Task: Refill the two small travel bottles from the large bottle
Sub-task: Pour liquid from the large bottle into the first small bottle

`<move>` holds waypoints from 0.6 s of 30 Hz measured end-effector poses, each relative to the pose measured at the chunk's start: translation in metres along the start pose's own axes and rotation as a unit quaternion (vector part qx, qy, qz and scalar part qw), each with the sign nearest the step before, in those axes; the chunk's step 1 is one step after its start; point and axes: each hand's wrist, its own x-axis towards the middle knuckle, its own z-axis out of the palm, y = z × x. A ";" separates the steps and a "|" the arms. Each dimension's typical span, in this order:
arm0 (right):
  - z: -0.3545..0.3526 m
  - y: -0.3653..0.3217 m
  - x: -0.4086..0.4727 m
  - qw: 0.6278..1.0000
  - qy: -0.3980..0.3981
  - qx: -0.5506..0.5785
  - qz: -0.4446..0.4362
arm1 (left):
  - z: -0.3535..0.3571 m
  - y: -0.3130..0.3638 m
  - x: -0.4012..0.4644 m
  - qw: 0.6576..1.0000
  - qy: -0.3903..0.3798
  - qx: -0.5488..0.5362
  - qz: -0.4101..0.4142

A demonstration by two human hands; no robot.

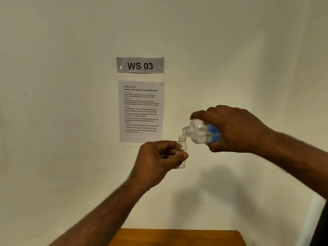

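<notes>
Right hand (pixel 236 128) wrapped over large bottle (pixel 204 132), fingers across the top, thumb side underneath, clamped on the labelled body. Long axis near horizontal, neck pointing left and slightly down, cap off, threads bare. Left hand (pixel 158 157) pinched shut around small travel bottle (pixel 182 151), thumb across the front, bottle upright, open mouth on top, cap off. Key relation: large bottle's mouth just above and slightly right of the travel bottle's mouth, rims near touching or touching, hard to say which. Both held in mid-air in front of the wall, well above the wooden table (pixel 177 237) at bottom edge. No stream visible; liquid level in either bottle hard to read, travel bottle looks mostly clear. Likely step: pour into the first small bottle, just starting or about to. Next move calls for more tilt on the right wrist, mouths kept stacked. Risk: small opening, overshoot spills past the rim. Second travel bottle not in view. Instruction sheet (pixel 141 110) and WS 03 sign (pixel 140 65) taped on wall behind.
</notes>
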 end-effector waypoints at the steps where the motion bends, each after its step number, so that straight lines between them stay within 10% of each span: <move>1: 0.000 0.000 0.000 1.000 0.000 0.002 -0.001 | 0.000 0.000 0.000 1.000 0.001 0.000 0.000; 18: 0.000 0.000 0.001 1.000 0.009 0.004 -0.008 | 0.000 0.000 -0.002 1.000 0.000 -0.014 0.009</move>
